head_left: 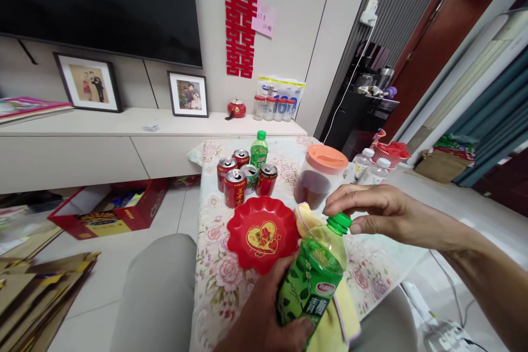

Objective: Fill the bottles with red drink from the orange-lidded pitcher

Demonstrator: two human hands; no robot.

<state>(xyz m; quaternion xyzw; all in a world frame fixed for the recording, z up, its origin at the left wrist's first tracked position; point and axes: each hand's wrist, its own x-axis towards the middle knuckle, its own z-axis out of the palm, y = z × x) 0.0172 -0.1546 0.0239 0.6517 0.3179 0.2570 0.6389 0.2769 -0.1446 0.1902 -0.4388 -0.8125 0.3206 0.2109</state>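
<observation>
My left hand (268,313) is wrapped round the lower part of a green-labelled plastic bottle (315,272), which leans a little to the right. The fingers and thumb of my right hand (377,212) are at the bottle's green cap (339,222), which sits on the neck. Under and beside the bottle is a yellow cloth (346,308). A red scalloped plate (239,220) with a gold heart lies to the left on the flowered tablecloth (214,291). Behind it are several cans (235,190) and a second green bottle (259,151).
A lidded pitcher (315,181) with dark contents stands behind the held bottle. Two clear bottles (375,171) are at its right. A red box (115,214) and flattened cardboard (33,297) lie on the floor at the left.
</observation>
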